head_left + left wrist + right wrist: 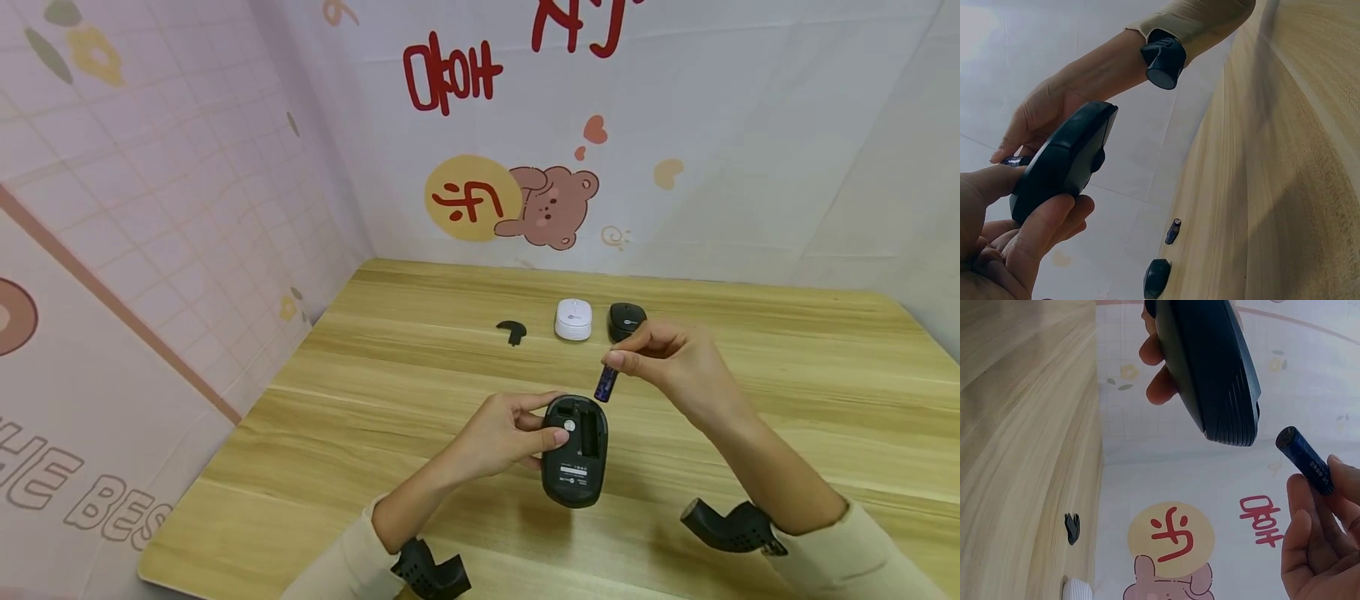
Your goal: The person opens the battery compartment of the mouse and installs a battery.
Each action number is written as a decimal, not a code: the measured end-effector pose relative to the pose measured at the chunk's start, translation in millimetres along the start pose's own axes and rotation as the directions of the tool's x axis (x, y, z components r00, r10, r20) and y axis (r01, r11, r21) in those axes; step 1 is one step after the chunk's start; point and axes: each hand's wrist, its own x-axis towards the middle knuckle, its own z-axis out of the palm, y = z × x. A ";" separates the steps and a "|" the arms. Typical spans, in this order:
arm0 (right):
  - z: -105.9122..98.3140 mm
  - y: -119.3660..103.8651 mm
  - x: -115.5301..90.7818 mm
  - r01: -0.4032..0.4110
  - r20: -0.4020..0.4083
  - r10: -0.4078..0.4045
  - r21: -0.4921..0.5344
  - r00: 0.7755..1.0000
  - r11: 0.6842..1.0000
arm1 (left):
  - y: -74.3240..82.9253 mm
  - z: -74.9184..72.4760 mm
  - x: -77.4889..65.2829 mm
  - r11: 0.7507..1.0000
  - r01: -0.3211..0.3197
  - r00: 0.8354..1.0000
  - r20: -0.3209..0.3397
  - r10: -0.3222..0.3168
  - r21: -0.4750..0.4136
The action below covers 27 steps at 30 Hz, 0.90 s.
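My left hand (498,433) grips a black computer mouse (573,479) above the table, its underside turned up with the thumb across it. A long battery slot (590,435) lies uncovered along the right of that underside. Between thumb and fingertips, my right hand (686,367) pinches one end of a dark blue battery (605,385). The battery's free end points down, close by the mouse's top right edge. In the right wrist view a small gap shows between battery (1304,459) and mouse (1210,369). A black cover piece (513,332) lies flat on the table beyond the hands.
Toward the back of the wooden table (375,392) stand a white mouse (573,319) and another black mouse (626,319), partly behind my right hand. A small dark object (1173,231) lies near the black mouse in the left wrist view. Printed cloth hangs behind and at left.
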 end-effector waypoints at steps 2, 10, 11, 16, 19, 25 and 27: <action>1.6 -1.2 -1.3 -0.008 0.015 0.008 -0.022 1.000 1.000 | -0.2 -0.1 0.0 1.000 0.000 1.000 0.000 0.000 0.003; 8.9 -3.8 -5.7 -0.036 0.024 0.040 -0.173 0.999 0.984 | 0.9 -1.4 -1.3 1.000 0.007 1.000 -0.004 -0.007 -0.007; 10.0 -3.7 -6.0 -0.036 0.026 0.042 -0.176 0.999 0.984 | 1.0 -1.6 -1.4 1.000 0.009 1.000 -0.005 -0.009 -0.006; 15.0 -1.1 -7.8 0.011 0.030 -0.005 -0.190 1.000 0.982 | 1.2 -2.2 -1.5 1.000 0.017 1.000 -0.002 -0.017 -0.001; 17.5 0.5 -9.1 0.063 0.027 -0.058 -0.210 0.998 0.976 | 1.2 -2.2 -1.7 1.000 0.014 1.000 0.000 -0.014 -0.007; 21.2 2.0 -10.7 0.136 0.036 -0.131 -0.236 0.991 0.962 | 1.0 -2.8 -1.7 1.000 0.008 1.000 0.001 -0.008 -0.015; 22.3 2.0 -10.9 0.147 0.048 -0.139 -0.246 0.989 0.958 | 1.1 -3.1 -1.8 1.000 0.007 1.000 0.001 -0.007 -0.011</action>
